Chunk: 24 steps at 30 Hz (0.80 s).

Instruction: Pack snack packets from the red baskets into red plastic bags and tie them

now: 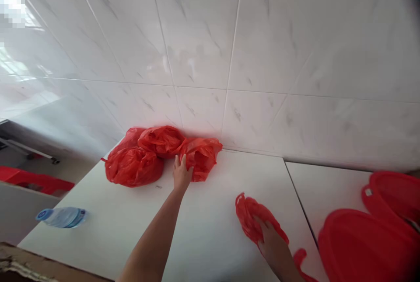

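Along the tabletop (210,221)'s wall-side edge, the left hand (181,176) touches a crumpled red bag (205,159), grip spread apart. Near the right edge, the right hand (271,242) covers a flatter red bag (247,212); whether that grip clamps it, I cannot tell.

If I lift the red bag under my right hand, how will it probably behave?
The red bag would probably sag and fold, because its thin plastic is crumpled. It may feel light, since it lies low and slim under the right hand, though any contents are hidden.
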Motion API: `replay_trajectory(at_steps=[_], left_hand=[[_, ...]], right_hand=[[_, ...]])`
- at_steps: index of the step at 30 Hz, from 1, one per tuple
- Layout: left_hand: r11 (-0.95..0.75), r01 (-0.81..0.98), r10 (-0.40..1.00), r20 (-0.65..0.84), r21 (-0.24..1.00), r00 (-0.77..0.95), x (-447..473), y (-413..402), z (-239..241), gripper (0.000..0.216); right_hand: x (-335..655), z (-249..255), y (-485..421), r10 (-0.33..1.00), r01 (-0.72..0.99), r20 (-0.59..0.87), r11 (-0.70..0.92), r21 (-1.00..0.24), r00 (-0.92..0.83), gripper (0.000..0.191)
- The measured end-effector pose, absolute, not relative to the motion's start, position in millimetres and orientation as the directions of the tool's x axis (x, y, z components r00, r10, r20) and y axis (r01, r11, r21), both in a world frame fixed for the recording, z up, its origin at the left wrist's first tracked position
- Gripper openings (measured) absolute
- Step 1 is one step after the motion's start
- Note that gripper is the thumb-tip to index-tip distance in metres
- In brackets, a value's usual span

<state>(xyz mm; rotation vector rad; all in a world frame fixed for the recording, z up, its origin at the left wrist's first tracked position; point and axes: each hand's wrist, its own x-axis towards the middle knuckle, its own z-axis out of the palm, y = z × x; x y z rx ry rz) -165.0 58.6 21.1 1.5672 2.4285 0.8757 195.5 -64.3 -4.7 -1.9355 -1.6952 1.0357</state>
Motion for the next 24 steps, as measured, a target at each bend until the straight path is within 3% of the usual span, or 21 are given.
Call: replay_trajectory(at_steps=[4, 6, 10, 16, 21, 24], left_hand=[[0.054, 0.844, 0.799, 0.483, 0.534, -0.357, -132.5, 17.0, 21.2, 0.049], [-0.048, 0.843, 0.834, 0.486, 0.536, -0.261, -112.8, -10.4, 10.4, 0.041], [-0.225, 0.762, 0.968, 0.232, 0.607, 0.101, -69.3, -61.2, -23.7, 0.034], [-0.379, 0.757, 0.847, -0.13, 0.532, 0.516, -9.6, -94.7, -46.3, 0.093], [-0.348, 0.819, 0.813, -0.288, 0.457, 0.506, 2.0, -87.3, -49.5, 0.097], [-0.182, 0.858, 0.875, -0.319, 0.48, 0.364, 2.2, -73.1, -46.5, 0.073]], right_hand=[[184.4, 10.7, -72.7, 0.93, 0.571, -0.365, -0.273, -0.774, -0.05, 0.082], [179.6, 17.4, -76.7, 0.898, 0.424, -0.435, -0.37, -0.827, -0.064, 0.085], [181.3, 21.1, -83.8, 0.899, 0.199, -0.436, -0.436, -0.878, 0.047, 0.08], [211.6, 21.1, -96.9, 0.866, 0.047, -0.452, -0.471, -0.881, 0.212, 0.034], [243.1, 19.2, -110.9, 0.825, -0.172, -0.509, -0.48, -0.86, 0.245, 0.035], [258.6, 12.3, -119.0, 0.798, -0.267, -0.542, -0.479, -0.836, 0.265, 0.036]])
